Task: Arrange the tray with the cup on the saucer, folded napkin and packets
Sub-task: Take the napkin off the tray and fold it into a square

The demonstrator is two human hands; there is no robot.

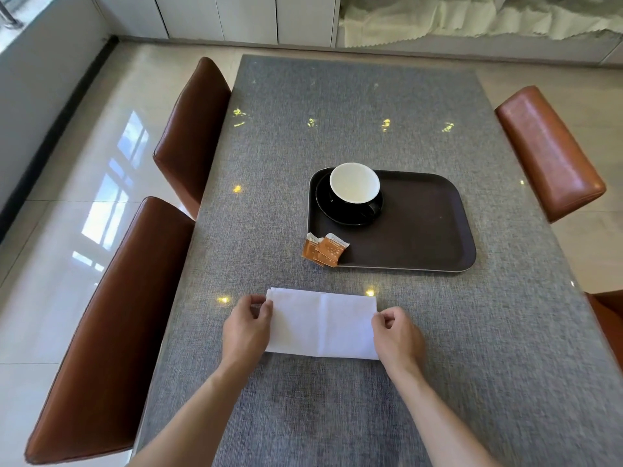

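Note:
A white napkin (322,323), folded into a wide rectangle, lies flat on the grey table near me. My left hand (247,326) pinches its left edge and my right hand (397,335) pinches its right edge. Farther away sits a dark brown tray (424,230). In the tray's far left corner a black cup with a white inside (354,183) stands on a black saucer (340,215). Orange and white packets (324,249) lie at the tray's near left corner, partly over its rim and partly on the table.
The grey table (337,112) has brown leather chairs along both sides: two on the left (188,129), (111,325), one on the right (549,150), and a corner of another (606,311) at the right edge. White cabinets line the far wall.

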